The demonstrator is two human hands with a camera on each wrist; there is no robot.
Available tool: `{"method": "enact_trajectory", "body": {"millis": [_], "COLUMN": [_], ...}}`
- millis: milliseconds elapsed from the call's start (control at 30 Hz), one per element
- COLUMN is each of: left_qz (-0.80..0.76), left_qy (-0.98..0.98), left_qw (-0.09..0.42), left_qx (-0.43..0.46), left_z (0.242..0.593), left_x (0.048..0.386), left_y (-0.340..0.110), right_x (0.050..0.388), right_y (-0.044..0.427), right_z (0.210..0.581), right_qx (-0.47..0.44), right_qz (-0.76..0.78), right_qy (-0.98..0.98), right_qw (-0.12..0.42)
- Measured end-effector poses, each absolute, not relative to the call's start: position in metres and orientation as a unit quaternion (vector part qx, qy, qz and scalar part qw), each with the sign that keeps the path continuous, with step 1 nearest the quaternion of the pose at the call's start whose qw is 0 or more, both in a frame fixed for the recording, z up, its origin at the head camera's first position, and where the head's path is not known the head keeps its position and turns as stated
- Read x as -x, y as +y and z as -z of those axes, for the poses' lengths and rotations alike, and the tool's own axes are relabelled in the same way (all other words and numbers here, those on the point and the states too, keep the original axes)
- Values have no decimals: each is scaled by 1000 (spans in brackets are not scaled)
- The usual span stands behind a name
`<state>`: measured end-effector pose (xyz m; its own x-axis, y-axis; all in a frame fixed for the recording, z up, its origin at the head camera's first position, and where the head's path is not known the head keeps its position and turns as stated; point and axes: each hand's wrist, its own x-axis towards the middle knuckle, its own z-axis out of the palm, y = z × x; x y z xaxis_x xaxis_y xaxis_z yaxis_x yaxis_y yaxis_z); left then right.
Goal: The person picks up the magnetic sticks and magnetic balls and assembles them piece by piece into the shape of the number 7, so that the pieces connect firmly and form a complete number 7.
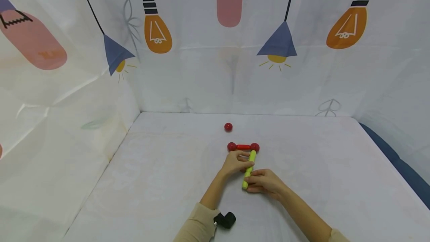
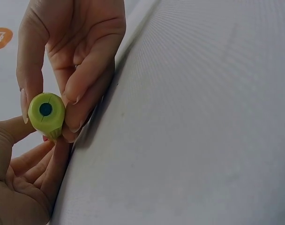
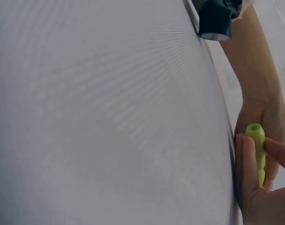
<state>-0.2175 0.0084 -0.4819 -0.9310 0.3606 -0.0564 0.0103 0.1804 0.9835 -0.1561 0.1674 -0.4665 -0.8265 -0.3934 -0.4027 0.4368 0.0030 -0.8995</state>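
A yellow-green rod (image 1: 248, 171), narrower partway along, points away from me, with a dark round spot in its near end. My left hand (image 1: 235, 161) pinches it towards the far end. Nearer me, my right hand (image 1: 267, 183) pinches it from the right, thumb and fingers on either side, low over the table. Just past the rod lies a red stick (image 1: 243, 147) between a left red ball (image 1: 231, 146) and a right red ball (image 1: 255, 147). The rod's far end meets or nearly meets the right ball; contact is unclear.
A single red ball (image 1: 228, 127) lies farther back on the white table (image 1: 161, 182). A white sheet printed with lamps (image 1: 201, 74) hangs behind the table and along the left. A black device (image 1: 226, 220) sits at my left wrist.
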Motion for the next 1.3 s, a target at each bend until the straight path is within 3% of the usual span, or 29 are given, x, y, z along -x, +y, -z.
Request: {"method": "enact_trajectory", "body": {"millis": [300,400,600,767,867,1300], "left_qz": [-661,-684,-708,-628,-582,-567], "left_qy": [728,713,703,763,790,808], "left_qw": [146,122,-15,-148,-189,-150], "left_qx": [-110,-97,-65,-35,-27,-58], "left_z": [483,484,482,477,478,493], "left_x": [216,218,229,243,253,290], "left_y": [1,-7,-25,-39,-47,-53], "right_x": [158,158,159,160,160,161], "right_y": [165,165,164,163,163,164], "right_z": [465,464,464,464,463,463], "right_qx": [-33,-42,-60,-71,-68,-77], "right_qz": [706,704,702,701,701,700], "right_qy": [645,647,647,648,650,649], "right_qw": [292,292,293,288,286,287]}}
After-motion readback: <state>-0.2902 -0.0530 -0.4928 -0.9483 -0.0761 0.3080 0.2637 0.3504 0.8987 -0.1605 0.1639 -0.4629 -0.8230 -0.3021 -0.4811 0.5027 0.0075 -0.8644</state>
